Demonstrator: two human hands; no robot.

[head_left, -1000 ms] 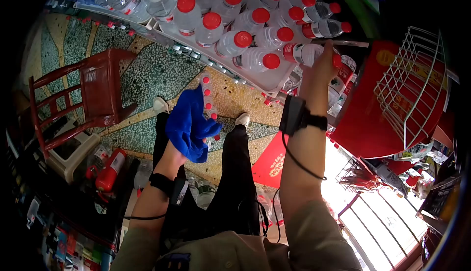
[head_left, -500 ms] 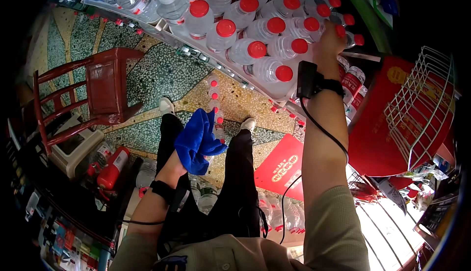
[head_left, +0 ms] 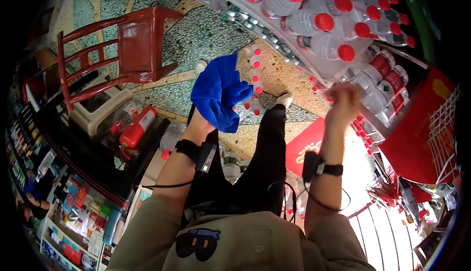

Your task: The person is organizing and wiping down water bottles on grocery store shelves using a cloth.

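Note:
A bright blue cloth [head_left: 221,92] is bunched over my left hand [head_left: 205,124], which grips it above my legs. Most of those fingers are covered by the cloth. My right hand [head_left: 344,105] is at the front corner of the white shelf [head_left: 321,70], close to lying clear bottles with red labels [head_left: 380,67]. Motion smears its fingers, so I cannot make out whether they hold anything. Many clear bottles with red caps [head_left: 324,22] stand on the shelf at the top right.
A reddish-brown wooden chair [head_left: 140,45] is at the upper left, near a red fire extinguisher [head_left: 138,128]. A red carton sheet [head_left: 305,146] lies by my right leg. Small red-capped bottles [head_left: 255,65] line the floor. A white wire rack [head_left: 444,138] is at the right.
My right hand has drawn back from the far red-capped bottles to the shelf's near corner. My left hand has lifted the blue cloth a little. The view has shifted, moving the shelf rightward.

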